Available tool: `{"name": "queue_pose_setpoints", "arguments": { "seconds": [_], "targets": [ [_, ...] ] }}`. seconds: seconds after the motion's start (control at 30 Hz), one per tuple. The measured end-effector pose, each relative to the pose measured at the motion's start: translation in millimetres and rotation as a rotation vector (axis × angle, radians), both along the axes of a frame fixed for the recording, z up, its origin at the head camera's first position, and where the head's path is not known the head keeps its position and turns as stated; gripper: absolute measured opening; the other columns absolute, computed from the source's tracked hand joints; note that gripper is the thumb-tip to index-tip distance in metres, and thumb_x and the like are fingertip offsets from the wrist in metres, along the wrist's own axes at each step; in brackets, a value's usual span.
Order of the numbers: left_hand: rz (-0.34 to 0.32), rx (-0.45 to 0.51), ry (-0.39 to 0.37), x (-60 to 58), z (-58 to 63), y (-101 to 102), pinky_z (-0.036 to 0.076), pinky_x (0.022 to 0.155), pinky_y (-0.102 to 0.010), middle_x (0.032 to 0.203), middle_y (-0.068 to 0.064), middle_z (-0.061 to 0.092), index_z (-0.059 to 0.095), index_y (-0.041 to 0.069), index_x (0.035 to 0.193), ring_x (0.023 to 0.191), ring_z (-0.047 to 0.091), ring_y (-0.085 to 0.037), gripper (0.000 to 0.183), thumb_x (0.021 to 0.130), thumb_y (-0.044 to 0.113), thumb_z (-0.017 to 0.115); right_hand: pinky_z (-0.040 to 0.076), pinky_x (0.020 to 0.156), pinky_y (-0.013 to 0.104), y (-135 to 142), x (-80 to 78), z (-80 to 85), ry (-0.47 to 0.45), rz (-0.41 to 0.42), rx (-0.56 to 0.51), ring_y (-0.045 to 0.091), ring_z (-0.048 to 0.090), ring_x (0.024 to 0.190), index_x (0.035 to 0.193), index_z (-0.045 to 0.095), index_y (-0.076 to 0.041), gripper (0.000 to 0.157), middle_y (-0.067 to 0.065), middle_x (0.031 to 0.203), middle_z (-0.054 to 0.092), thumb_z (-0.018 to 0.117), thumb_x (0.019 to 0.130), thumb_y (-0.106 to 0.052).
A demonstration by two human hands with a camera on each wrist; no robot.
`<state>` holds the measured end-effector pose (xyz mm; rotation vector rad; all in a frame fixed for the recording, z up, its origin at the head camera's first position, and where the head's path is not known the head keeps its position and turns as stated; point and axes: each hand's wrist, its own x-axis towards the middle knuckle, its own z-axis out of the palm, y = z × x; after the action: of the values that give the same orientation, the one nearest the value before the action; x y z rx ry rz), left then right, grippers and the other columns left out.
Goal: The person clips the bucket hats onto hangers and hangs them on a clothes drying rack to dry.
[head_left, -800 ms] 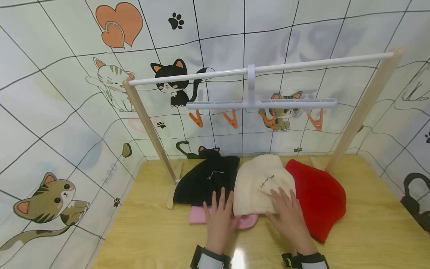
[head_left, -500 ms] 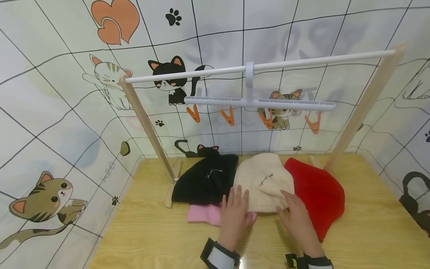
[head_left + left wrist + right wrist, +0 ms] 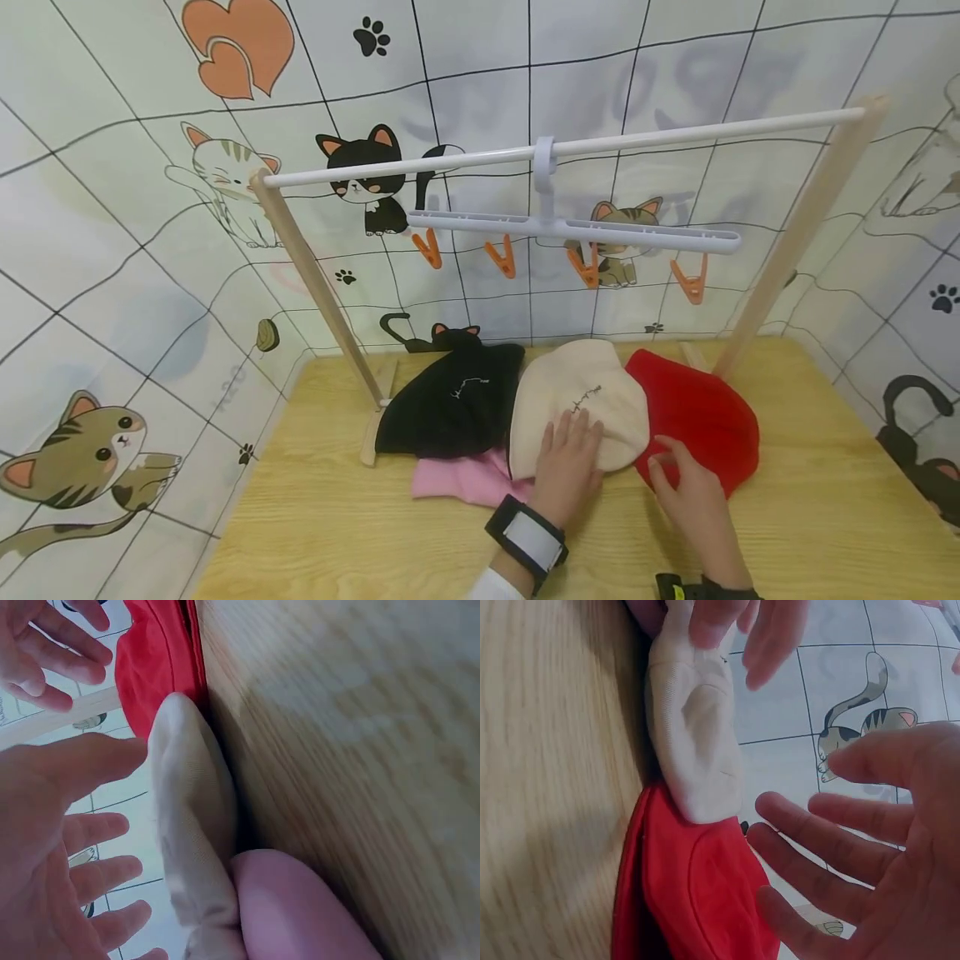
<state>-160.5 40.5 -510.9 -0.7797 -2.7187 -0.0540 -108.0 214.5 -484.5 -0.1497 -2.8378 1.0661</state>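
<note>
Over the lower part of a cream bucket hat [image 3: 551,383] my left hand [image 3: 567,467] is held with its fingers extended. In the left wrist view its thumb [image 3: 97,761] is close to the cloth; whether it touches, I cannot tell. My right hand [image 3: 697,496], fingers loosely bent and apart, is at the front of a red bucket hat [image 3: 701,408]. Nothing sits in its grasp in the right wrist view. A black bucket hat [image 3: 450,417] lies left of the cream one. Pink cloth [image 3: 457,481] sticks out beneath both, its shape mostly hidden.
Behind the hats stands a wooden rack with a white rod [image 3: 690,136]. From it hangs a white hanger [image 3: 480,222] carrying several orange clips [image 3: 501,257]. The hats lie on a wood-grain table [image 3: 322,533], backed by a cat-print wall covering [image 3: 480,92].
My left hand has moved right, from the black and pink hats' edge to over the cream hat. The right hand has left the cream hat for the red one. The hanger has swung a little.
</note>
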Motion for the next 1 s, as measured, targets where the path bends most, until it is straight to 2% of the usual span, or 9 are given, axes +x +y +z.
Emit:
{"name": "queue_pose_setpoints", "arguments": {
  "seconds": [0.27, 0.5, 0.6, 0.73, 0.83, 1.0],
  "targets": [
    [-0.010, -0.016, -0.123, -10.0, -4.4, 17, 0.028, 0.108, -0.048, 0.149, -0.001, 0.041, 0.046, 0.023, 0.143, 0.137, 0.035, -0.028, 0.071, 0.080, 0.040, 0.076, 0.050, 0.081, 0.054, -1, 0.2, -5.1, -0.044, -0.019, -0.007, 0.040, 0.061, 0.097, 0.135, 0.041, 0.002, 0.053, 0.025, 0.109, 0.063, 0.064, 0.091, -0.014],
    [0.063, -0.077, -0.116, -13.8, -4.8, 29, 0.031, 0.104, -0.052, 0.149, 0.003, 0.040, 0.044, 0.024, 0.144, 0.136, 0.036, -0.025, 0.080, 0.075, 0.042, 0.079, 0.051, 0.080, 0.052, -2, -1.5, -6.3, -0.062, -0.033, -0.023, 0.038, 0.063, 0.093, 0.139, 0.034, 0.004, 0.061, 0.026, 0.112, 0.061, 0.066, 0.089, -0.013],
    [0.096, -0.111, -0.129, -15.2, -4.4, 33, 0.030, 0.103, -0.053, 0.150, 0.003, 0.039, 0.043, 0.026, 0.145, 0.136, 0.035, -0.025, 0.084, 0.072, 0.043, 0.081, 0.052, 0.079, 0.051, -2, -1.8, -5.5, -0.038, -0.035, -0.023, 0.039, 0.062, 0.095, 0.136, 0.038, 0.004, 0.057, 0.026, 0.110, 0.062, 0.066, 0.089, -0.012],
    [0.119, -0.131, -0.147, -17.9, -5.1, 35, 0.030, 0.103, -0.054, 0.149, 0.004, 0.039, 0.043, 0.028, 0.145, 0.136, 0.035, -0.024, 0.083, 0.073, 0.043, 0.081, 0.052, 0.080, 0.052, -1, -1.9, -2.5, 0.030, -0.028, -0.015, 0.039, 0.062, 0.097, 0.127, 0.051, 0.004, 0.042, 0.024, 0.107, 0.065, 0.066, 0.089, -0.009],
    [0.126, -0.133, -0.160, -19.3, -5.0, 35, 0.030, 0.102, -0.054, 0.149, 0.005, 0.039, 0.044, 0.029, 0.144, 0.135, 0.035, -0.024, 0.076, 0.077, 0.043, 0.077, 0.050, 0.082, 0.053, 1, -2.4, 1.0, 0.060, -0.018, -0.018, 0.040, 0.062, 0.098, 0.121, 0.057, 0.003, 0.035, 0.023, 0.107, 0.066, 0.066, 0.090, -0.008],
    [0.126, -0.127, -0.222, -20.9, -3.0, 35, 0.028, 0.104, -0.054, 0.152, 0.006, 0.035, 0.042, 0.030, 0.146, 0.137, 0.032, -0.022, 0.065, 0.087, 0.042, 0.066, 0.051, 0.081, 0.053, 4, -4.5, 6.1, 0.114, 0.000, -0.029, 0.039, 0.062, 0.098, 0.118, 0.060, 0.003, 0.031, 0.023, 0.109, 0.066, 0.066, 0.089, -0.007]
  ]
}}
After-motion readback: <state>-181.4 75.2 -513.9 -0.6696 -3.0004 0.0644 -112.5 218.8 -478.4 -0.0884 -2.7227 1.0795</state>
